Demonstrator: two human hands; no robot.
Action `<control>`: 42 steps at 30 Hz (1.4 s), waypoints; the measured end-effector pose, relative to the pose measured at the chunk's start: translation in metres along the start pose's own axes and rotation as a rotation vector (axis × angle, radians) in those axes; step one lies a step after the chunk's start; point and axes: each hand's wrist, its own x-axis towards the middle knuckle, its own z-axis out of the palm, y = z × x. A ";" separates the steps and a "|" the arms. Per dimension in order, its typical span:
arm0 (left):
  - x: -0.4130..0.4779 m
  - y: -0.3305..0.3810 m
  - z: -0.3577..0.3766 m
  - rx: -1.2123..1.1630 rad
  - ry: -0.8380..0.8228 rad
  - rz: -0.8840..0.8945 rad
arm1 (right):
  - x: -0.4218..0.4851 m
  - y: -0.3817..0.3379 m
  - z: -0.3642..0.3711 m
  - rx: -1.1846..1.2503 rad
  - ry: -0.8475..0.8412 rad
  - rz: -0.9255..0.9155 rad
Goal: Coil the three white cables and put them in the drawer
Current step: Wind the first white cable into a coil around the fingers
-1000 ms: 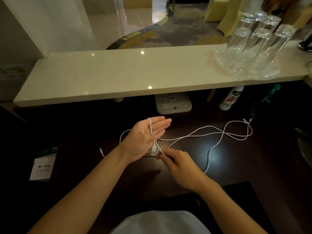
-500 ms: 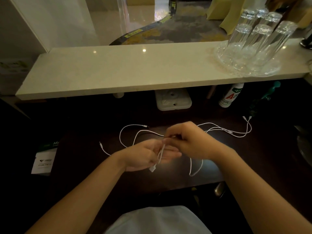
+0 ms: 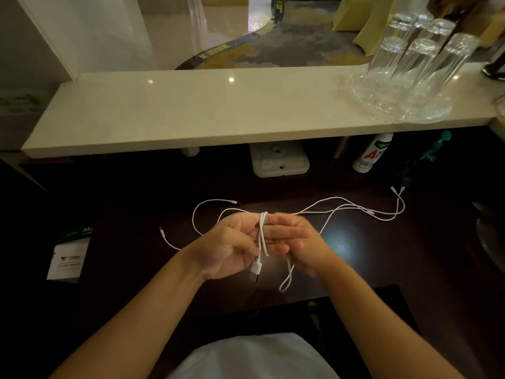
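Two strands of white cable (image 3: 263, 233) wrap the straight fingers (image 3: 285, 237) of the left hand (image 3: 235, 242); the right hand (image 3: 310, 251) is blurred, its grip unclear.

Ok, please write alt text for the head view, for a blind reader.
A person's left hand, fingers straight, has a white cable wound round them, its plug dangling; the blurred right hand is behind it, a cable loop hanging below. Loose white cables lie on the dark desk, below a pale shelf with upturned glasses.
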 end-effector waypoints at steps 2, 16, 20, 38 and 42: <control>0.001 -0.001 0.000 -0.033 0.020 0.048 | -0.008 0.012 0.017 0.084 0.078 0.065; 0.019 -0.007 -0.027 0.118 0.435 0.120 | -0.029 -0.002 0.023 -0.811 0.060 -0.173; 0.013 -0.001 -0.015 0.202 0.344 -0.116 | -0.032 -0.039 0.017 -0.906 -0.089 -0.276; 0.000 0.004 0.006 -0.184 0.092 -0.008 | 0.009 -0.017 0.002 -0.009 -0.047 -0.048; 0.003 0.001 0.007 -0.295 0.197 0.104 | -0.006 0.001 0.027 0.216 0.077 0.051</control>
